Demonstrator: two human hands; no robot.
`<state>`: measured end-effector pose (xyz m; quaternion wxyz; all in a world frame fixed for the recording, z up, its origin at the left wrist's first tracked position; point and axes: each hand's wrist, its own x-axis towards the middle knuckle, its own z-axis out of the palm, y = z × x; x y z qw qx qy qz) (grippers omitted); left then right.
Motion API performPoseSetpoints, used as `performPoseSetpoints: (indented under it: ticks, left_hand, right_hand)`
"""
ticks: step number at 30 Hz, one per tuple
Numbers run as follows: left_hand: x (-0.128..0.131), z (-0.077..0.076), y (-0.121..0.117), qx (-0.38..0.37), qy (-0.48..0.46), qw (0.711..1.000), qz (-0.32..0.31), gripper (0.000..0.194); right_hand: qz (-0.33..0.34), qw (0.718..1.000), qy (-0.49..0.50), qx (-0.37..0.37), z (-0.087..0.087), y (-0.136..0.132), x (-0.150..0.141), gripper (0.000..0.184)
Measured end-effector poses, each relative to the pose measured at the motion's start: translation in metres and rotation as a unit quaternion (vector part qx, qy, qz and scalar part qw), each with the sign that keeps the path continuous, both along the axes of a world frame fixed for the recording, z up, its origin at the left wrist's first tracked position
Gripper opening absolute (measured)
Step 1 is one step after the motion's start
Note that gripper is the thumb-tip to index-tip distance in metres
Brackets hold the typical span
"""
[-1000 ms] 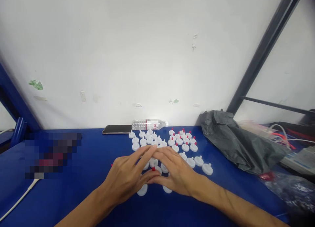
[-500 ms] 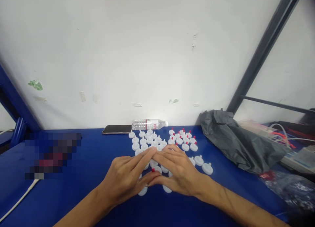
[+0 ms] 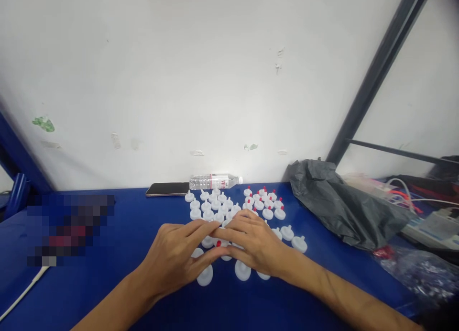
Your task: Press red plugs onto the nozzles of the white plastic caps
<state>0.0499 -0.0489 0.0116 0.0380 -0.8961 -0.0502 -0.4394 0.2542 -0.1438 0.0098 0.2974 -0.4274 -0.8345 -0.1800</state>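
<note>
My left hand [image 3: 176, 260] and my right hand [image 3: 253, 245] meet at their fingertips over a cluster of small white round plastic pieces [image 3: 205, 275] on the blue table [image 3: 107, 283]. Between thumbs and fingers they pinch one white piece with a red tip [image 3: 219, 243]. Loose white pieces [image 3: 243, 270] lie under and around both hands. Farther back stand two groups: plain white pieces [image 3: 208, 205] on the left and white pieces with red caps [image 3: 263, 203] on the right.
A water bottle [image 3: 214, 181] lies on its side by the wall, next to a dark phone [image 3: 167, 189]. A crumpled grey plastic bag [image 3: 344, 206] sits at the right, with cables and clutter [image 3: 423, 216] beyond. A white cable [image 3: 21, 292] runs at the left.
Both hands have drawn slightly nearer and lower over the cluster. The red-tipped piece stays pinched between them. More loose white pieces show beneath the hands.
</note>
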Motion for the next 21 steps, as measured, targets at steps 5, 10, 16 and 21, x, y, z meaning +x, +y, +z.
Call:
performPoseSetpoints:
  ticks: [5,10,16,21]
  left_hand:
    - [-0.004,0.006,0.010,0.025,0.034,0.997,0.061,0.025]
    - [-0.011,0.007,0.031,0.000,0.025,0.989,0.147,0.022]
    - [-0.017,0.004,0.047,-0.068,0.068,0.976,0.196,0.026]
    - [-0.014,0.005,0.047,-0.078,0.086,0.968,0.223,0.026]
  right_hand:
    - [-0.074,0.996,0.040,0.024,0.018,-0.001,0.020,0.031]
    - [-0.187,0.975,0.093,0.083,0.037,0.004,0.069,0.025]
    - [-0.314,0.939,0.121,0.078,0.045,0.005,0.129,0.022]
    - [-0.388,0.910,0.139,0.042,0.048,0.000,0.153,0.026]
